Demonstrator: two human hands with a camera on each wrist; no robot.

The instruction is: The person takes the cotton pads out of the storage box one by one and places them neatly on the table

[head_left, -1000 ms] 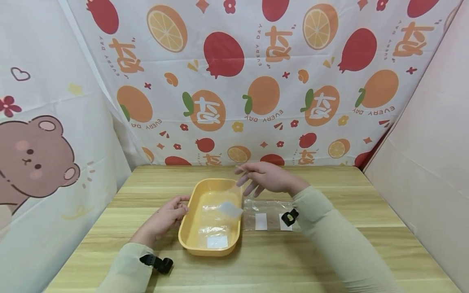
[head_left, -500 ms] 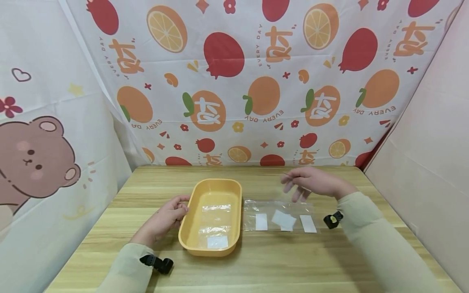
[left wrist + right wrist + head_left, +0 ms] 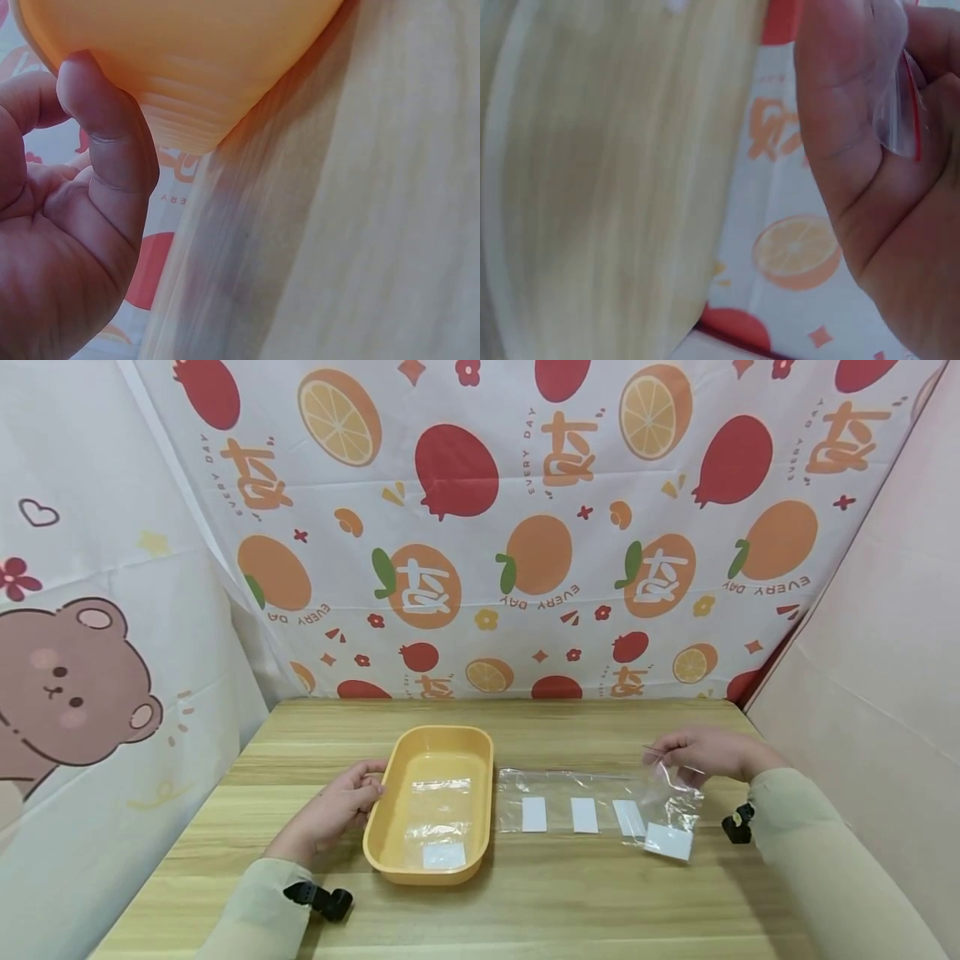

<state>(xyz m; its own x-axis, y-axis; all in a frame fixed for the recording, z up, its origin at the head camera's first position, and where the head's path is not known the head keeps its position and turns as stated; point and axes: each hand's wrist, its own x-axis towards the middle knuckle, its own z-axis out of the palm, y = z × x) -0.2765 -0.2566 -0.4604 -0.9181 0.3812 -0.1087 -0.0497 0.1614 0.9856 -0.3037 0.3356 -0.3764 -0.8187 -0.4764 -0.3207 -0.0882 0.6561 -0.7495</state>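
Observation:
My left hand (image 3: 337,806) holds the left rim of a yellow plastic tray (image 3: 429,877), its thumb at the edge in the left wrist view. Inside the tray lies a clear zip bag (image 3: 440,814) with a white rectangle at its near end. To the right, my right hand (image 3: 708,752) pinches another clear zip bag (image 3: 678,797) by its top; a white rectangle (image 3: 667,842) hangs at its lower end. The right wrist view shows a red zip line (image 3: 913,112) near the fingers. Between tray and hand, several clear bags (image 3: 555,785) lie overlapping in a row, white rectangles showing.
All this stands on a wood-grain table (image 3: 525,910). A fruit-print cloth (image 3: 480,560) hangs behind the table's far edge. Pale cloths hang at the left (image 3: 97,693) and right (image 3: 877,652) sides.
My right hand has carried the zip bag rightward from above the tray and lowered it at the right end of the row. The left hand and tray have stayed put.

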